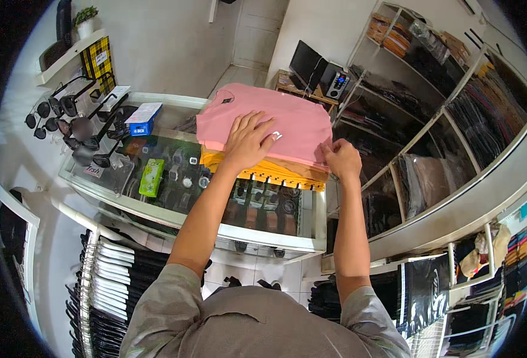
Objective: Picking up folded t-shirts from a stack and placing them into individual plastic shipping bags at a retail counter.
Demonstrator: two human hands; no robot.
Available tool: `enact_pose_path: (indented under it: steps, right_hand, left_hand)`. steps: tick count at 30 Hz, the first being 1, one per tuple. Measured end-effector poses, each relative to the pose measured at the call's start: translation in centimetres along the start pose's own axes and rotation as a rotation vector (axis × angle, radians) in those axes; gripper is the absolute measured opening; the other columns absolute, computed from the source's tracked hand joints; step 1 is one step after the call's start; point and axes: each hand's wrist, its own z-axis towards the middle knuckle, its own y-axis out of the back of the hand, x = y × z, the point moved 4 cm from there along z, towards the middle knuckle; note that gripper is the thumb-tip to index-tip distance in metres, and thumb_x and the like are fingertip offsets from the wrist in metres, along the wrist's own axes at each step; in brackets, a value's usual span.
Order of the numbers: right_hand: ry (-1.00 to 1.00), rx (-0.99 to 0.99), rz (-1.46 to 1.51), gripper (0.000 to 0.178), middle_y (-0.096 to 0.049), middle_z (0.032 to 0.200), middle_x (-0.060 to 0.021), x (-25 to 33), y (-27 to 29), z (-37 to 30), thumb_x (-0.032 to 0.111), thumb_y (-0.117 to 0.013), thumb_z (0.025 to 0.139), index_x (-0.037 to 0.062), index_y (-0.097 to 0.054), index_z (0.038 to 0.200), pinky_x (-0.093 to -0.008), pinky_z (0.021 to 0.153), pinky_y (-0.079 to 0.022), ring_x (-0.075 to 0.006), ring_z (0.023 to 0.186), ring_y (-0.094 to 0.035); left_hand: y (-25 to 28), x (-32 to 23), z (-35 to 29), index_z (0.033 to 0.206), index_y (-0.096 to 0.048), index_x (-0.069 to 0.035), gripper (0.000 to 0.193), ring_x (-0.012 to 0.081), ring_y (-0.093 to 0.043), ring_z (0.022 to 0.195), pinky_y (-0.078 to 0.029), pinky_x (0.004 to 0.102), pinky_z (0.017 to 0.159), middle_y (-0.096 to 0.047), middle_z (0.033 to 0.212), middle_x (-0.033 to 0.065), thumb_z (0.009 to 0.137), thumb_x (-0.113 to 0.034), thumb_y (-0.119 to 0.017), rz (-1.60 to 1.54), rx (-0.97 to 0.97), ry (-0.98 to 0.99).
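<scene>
A pink T-shirt [293, 119] lies folded on top of a stack, its collar toward the far left. Beneath it show the edges of a paler pink garment and several yellow shirts [275, 173]. My left hand [249, 138] rests flat on the pink T-shirt with its fingers spread, beside a small white print. At the right near corner, my right hand [342, 159] pinches the edge of the pink T-shirt between thumb and fingers. The stack sits on the right part of a glass display counter [203, 210].
Watches and a green packet [151, 178] are on the counter's left, by a blue box [143, 122] and a sunglasses rack [78, 128]. Shelves of packed clothes [424, 179] stand right. A monitor [309, 64] and speaker [338, 85] stand behind. Hanging clothes [111, 280] flank me.
</scene>
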Motion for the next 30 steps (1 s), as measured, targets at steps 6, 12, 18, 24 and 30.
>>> enact_pose_path:
  steps: [6,12,18,24,30]
  right_hand:
    - [-0.017,-0.068,0.483,0.048,-0.072,0.106,-0.0272,0.2,-0.3,2.7,0.043,-0.066,0.091,-0.0009,-0.067,0.11,-0.0445,0.089,-0.054,-0.0426,0.1,-0.07]
    - [-0.096,-0.142,0.66,0.037,-0.07,0.088,-0.0119,-4.3,-8.1,4.1,0.026,-0.075,0.091,-0.0034,-0.063,0.11,-0.0323,0.063,-0.059,-0.0175,0.078,-0.071]
    - [-0.065,-0.051,0.714,0.05,-0.075,0.106,-0.0219,1.2,-3.5,1.1,0.029,-0.08,0.083,-0.004,-0.068,0.119,-0.0383,0.089,-0.055,-0.0297,0.099,-0.073]
    - [-0.07,-0.088,0.969,0.037,-0.071,0.093,-0.0124,2.6,-2.1,1.0,0.022,-0.077,0.09,-0.0038,-0.065,0.114,-0.0321,0.067,-0.057,-0.0186,0.078,-0.068]
    - [-0.099,-0.022,1.214,0.031,-0.066,0.086,-0.0045,0.9,-2.5,-1.0,0.019,-0.076,0.093,-0.0019,-0.061,0.112,-0.0264,0.055,-0.057,-0.0108,0.066,-0.062]
  left_hand:
    - [0.3,-0.7,0.6,0.142,-0.06,-0.011,0.057,0.034,-0.039,0.145,-0.022,0.0476,0.122,-0.049,0.152,0.0185,0.099,-0.048,-0.059,-0.018,0.044,-0.018]
    - [0.4,-0.2,-0.2,0.147,-0.054,-0.01,0.091,0.0357,-0.034,0.149,-0.019,0.05,0.123,-0.042,0.158,0.0186,0.079,-0.066,-0.074,-0.039,0.098,-0.045]
    - [1.6,-0.3,-0.8,0.15,-0.052,-0.012,0.099,0.0376,-0.033,0.149,-0.021,0.0522,0.122,-0.04,0.158,0.0212,0.073,-0.07,-0.078,0.035,0.149,-0.038]
    - [2.3,0.7,0.5,0.14,-0.062,-0.012,0.063,0.0371,-0.046,0.139,-0.032,0.0482,0.117,-0.054,0.148,0.0181,0.084,-0.038,-0.077,-0.068,0.101,-0.103]
    - [5.3,1.4,-1.2,0.117,-0.072,-0.009,0.048,0.0318,-0.063,0.109,-0.045,0.0446,0.099,-0.069,0.116,0.0083,0.07,0.001,-0.068,0.102,-0.171,-0.171]
